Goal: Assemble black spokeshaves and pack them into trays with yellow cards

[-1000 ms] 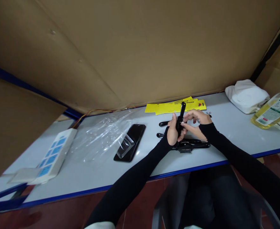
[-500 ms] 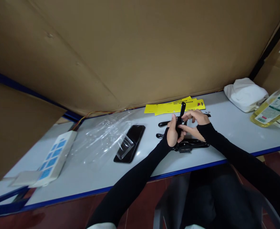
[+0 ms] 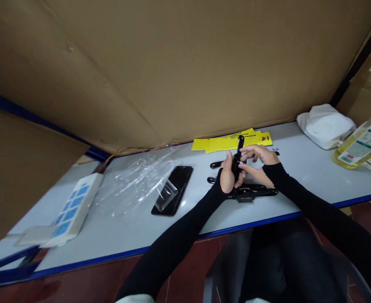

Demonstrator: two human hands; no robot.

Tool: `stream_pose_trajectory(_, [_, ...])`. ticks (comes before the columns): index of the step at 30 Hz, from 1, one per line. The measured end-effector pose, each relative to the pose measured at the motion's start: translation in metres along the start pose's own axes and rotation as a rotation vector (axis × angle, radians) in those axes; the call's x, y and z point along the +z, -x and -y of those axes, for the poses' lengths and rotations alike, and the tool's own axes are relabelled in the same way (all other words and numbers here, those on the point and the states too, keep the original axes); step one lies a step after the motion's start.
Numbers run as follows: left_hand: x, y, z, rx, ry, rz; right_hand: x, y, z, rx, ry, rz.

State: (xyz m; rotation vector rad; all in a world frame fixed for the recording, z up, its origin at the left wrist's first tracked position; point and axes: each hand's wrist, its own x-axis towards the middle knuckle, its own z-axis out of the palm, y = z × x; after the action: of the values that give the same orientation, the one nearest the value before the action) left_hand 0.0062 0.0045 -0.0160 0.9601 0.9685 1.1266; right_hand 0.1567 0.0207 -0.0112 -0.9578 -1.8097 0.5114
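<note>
My left hand (image 3: 227, 176) is wrapped round the middle of a black two-handled spokeshave (image 3: 241, 143), held with one handle pointing up and away. My right hand (image 3: 261, 155) is at the tool's right side, thumb and finger closed about a small shiny metal part (image 3: 241, 162), perhaps a screw or nut; its exact kind is too small to tell. Beneath my hands more black spokeshaves (image 3: 256, 192) lie on the table, partly hidden by my wrists. A black handle (image 3: 216, 164) sticks out left of my left hand. Small metal pieces (image 3: 276, 150) lie beyond my right hand.
Yellow printed cards (image 3: 217, 144) lie along the cardboard wall. To the left are a black phone (image 3: 180, 181) with a clear plastic piece on it, a clear plastic sheet (image 3: 131, 181) and a white power strip (image 3: 78, 210). At right stand a white bundle (image 3: 326, 126) and a bottle of yellow liquid (image 3: 362, 145).
My right thumb and fingers have shifted slightly at the spokeshave, and the small shiny part shows more clearly between them. My left hand keeps its hold.
</note>
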Motion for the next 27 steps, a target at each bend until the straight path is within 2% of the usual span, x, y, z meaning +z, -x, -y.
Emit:
stream_pose_trajectory(3, [0.002,0.001,-0.002,-0.022,0.023,0.010,-0.002,0.000,0.001,-0.004,-0.003,0.048])
stream_pose_trajectory(8, [0.003,0.002,-0.005,-0.024,0.013,-0.049,-0.002,0.001,0.004,-0.048,0.060,0.022])
stream_pose_trajectory(12, [0.004,0.003,-0.003,-0.019,-0.003,0.010,0.001,0.000,0.000,0.020,0.057,0.038])
stream_pose_trajectory(16, [0.006,0.004,-0.009,-0.060,0.046,0.031,0.000,0.000,-0.002,-0.007,-0.020,0.088])
stream_pose_trajectory(19, [0.002,0.005,-0.019,-0.173,0.136,0.104,-0.003,-0.002,-0.003,-0.004,-0.144,0.141])
stream_pose_trajectory(23, [-0.007,0.003,-0.031,-0.407,0.162,0.294,-0.007,-0.005,-0.007,0.195,-0.400,0.242])
stream_pose_trajectory(25, [-0.012,0.001,-0.033,-0.459,0.146,0.336,-0.010,-0.007,-0.007,0.287,-0.458,0.291])
stream_pose_trajectory(27, [-0.014,-0.002,-0.034,-0.470,0.140,0.341,-0.013,-0.008,-0.006,0.316,-0.457,0.315])
